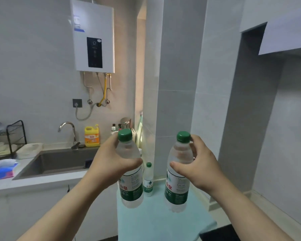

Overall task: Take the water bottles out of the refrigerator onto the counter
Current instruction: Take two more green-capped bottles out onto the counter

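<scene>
Bottles of water with green caps are in both hands, each upright with its long axis vertical. The left hand [115, 164] grips the left bottle [131, 186] at the shoulder, thumb curled across the front and the other fingers wrapped behind, mostly hidden. The right hand [198, 168] holds the right bottle [177, 188] the same way, thumb pressed across the clear part above the label and fingers curled round the far side up toward the cap.

Both bottles are over the teal-covered surface [155, 221], which I take to be the landing spot for this task. Their bases look to hover just above it, though whether either touches cannot be told for sure. The left one sits close to the surface's left front edge, the right one further in. A third bottle [148, 180] stands on the surface by the wall, behind and between the two held ones, apart from both.

The coming move is probably straight down. The left bottle has less margin at the edge and may need nudging inward first. Both forearms reach forward about level, wrists slightly cocked, so neither hand is clearly nearer.

Off to the left are a sink [59, 160], a faucet [68, 129] and a yellow dish-soap jug [92, 135]
</scene>
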The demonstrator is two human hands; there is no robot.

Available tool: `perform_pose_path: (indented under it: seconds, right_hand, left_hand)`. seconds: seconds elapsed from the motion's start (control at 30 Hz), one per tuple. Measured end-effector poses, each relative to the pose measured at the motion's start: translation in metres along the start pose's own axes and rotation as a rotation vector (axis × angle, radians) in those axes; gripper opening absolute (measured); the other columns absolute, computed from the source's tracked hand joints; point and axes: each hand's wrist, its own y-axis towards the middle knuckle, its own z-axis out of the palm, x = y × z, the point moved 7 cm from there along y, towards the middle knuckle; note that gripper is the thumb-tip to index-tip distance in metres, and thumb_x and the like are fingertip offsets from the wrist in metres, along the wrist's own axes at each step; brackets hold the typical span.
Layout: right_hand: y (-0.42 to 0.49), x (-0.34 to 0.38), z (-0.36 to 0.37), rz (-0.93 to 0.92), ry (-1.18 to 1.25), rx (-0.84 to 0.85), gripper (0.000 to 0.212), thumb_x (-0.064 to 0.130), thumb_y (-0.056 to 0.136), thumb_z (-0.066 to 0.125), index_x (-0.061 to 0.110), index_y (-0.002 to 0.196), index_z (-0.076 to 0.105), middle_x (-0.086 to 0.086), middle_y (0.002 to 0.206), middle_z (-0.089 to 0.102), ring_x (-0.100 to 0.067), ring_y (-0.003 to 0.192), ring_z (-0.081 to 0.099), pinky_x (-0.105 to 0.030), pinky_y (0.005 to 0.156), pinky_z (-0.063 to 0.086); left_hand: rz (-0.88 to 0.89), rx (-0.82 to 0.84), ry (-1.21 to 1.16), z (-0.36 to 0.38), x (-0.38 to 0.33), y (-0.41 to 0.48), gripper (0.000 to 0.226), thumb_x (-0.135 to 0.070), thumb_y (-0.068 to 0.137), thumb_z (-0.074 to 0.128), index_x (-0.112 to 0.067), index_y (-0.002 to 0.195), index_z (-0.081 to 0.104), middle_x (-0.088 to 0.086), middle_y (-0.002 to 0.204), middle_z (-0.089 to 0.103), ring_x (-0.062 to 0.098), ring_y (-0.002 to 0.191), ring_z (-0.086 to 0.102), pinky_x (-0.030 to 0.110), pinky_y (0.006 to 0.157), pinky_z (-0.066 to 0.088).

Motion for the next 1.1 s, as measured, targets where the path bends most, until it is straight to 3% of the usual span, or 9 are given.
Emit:
perform_pose_path:
  seconds: [0.1,0.23,0.3,0.37,0.43,0.6,0.7,0.93,1.1]
  right_hand:
    - [0.038,-0.065,0.039,0.090,-0.016,0.000,0.064,0.047,0.054,0.076,0.051,0.112,0.047,0.015,0.107,0.066,-0.009,0.100,0.064,-0.034,0.082,0.054]
    - [0.072,-0.142,0.091,0.197,-0.005,0.023,0.059,0.038,0.059,0.078,0.058,0.105,0.046,0.025,0.099,0.065,0.007,0.089,0.062,-0.008,0.064,0.048]
    - [0.084,-0.179,0.118,0.253,-0.001,0.033,0.059,0.041,0.056,0.076,0.062,0.102,0.045,0.027,0.096,0.065,0.012,0.088,0.060,-0.002,0.058,0.044]
    - [0.094,-0.216,0.143,0.292,-0.009,0.036,0.060,0.042,0.056,0.077,0.064,0.101,0.044,0.024,0.097,0.066,0.014,0.088,0.058,-0.001,0.059,0.042]
    - [0.099,-0.251,0.166,0.330,-0.021,0.045,0.062,0.042,0.057,0.078,0.064,0.103,0.043,0.024,0.102,0.065,0.012,0.091,0.059,-0.003,0.062,0.043]
    - [0.107,-0.320,0.220,0.379,-0.051,0.097,0.063,0.050,0.055,0.073,0.066,0.105,0.039,0.023,0.106,0.060,-0.004,0.098,0.059,-0.026,0.075,0.051]
    - [0.110,-0.348,0.244,0.381,-0.024,0.098,0.062,0.046,0.056,0.074,0.069,0.100,0.038,0.025,0.104,0.060,0.001,0.096,0.059,-0.024,0.073,0.049]
    - [0.112,-0.389,0.271,0.389,-0.016,0.116,0.062,0.036,0.062,0.083,0.053,0.105,0.042,0.019,0.107,0.060,-0.003,0.099,0.059,-0.024,0.078,0.050]
    - [0.106,-0.411,0.284,0.406,-0.035,0.154,0.063,0.029,0.066,0.086,0.039,0.114,0.046,0.013,0.110,0.056,-0.008,0.102,0.056,-0.028,0.084,0.050]
  left_hand:
    - [-0.060,0.024,-0.027,0.029,0.074,0.044,0.055,-0.037,0.051,0.081,-0.048,0.099,0.059,-0.027,0.094,0.068,0.002,0.085,0.065,0.030,0.069,0.050]
    - [-0.166,0.014,0.004,0.063,0.168,0.077,0.054,-0.045,0.048,0.076,-0.046,0.099,0.058,-0.025,0.091,0.067,-0.001,0.085,0.061,0.021,0.062,0.044]
    - [-0.216,0.003,0.028,0.078,0.214,0.087,0.052,-0.041,0.049,0.075,-0.046,0.098,0.057,-0.022,0.090,0.067,0.000,0.084,0.061,0.019,0.060,0.044]
    - [-0.253,0.015,0.034,0.095,0.253,0.094,0.053,-0.035,0.051,0.077,-0.054,0.095,0.055,-0.031,0.091,0.065,-0.007,0.086,0.060,0.016,0.060,0.043]
    - [-0.283,0.042,0.042,0.112,0.287,0.098,0.057,-0.032,0.055,0.080,-0.060,0.095,0.051,-0.039,0.093,0.061,-0.018,0.087,0.056,0.013,0.060,0.042]
    - [-0.367,0.049,0.060,0.152,0.359,0.104,0.051,-0.036,0.057,0.078,-0.052,0.096,0.050,-0.026,0.089,0.064,-0.013,0.082,0.058,0.008,0.055,0.040]
    - [-0.354,0.079,0.080,0.173,0.388,0.108,0.051,-0.033,0.059,0.079,-0.052,0.095,0.050,-0.031,0.093,0.061,-0.014,0.086,0.056,0.009,0.060,0.042]
    - [-0.365,0.069,0.157,0.194,0.442,0.105,0.058,-0.031,0.058,0.085,-0.036,0.107,0.055,-0.010,0.107,0.057,0.007,0.098,0.056,0.026,0.079,0.046]
    - [-0.405,0.081,0.177,0.199,0.469,0.097,0.060,-0.034,0.057,0.084,-0.032,0.110,0.056,-0.014,0.106,0.052,-0.013,0.100,0.048,0.022,0.076,0.045]
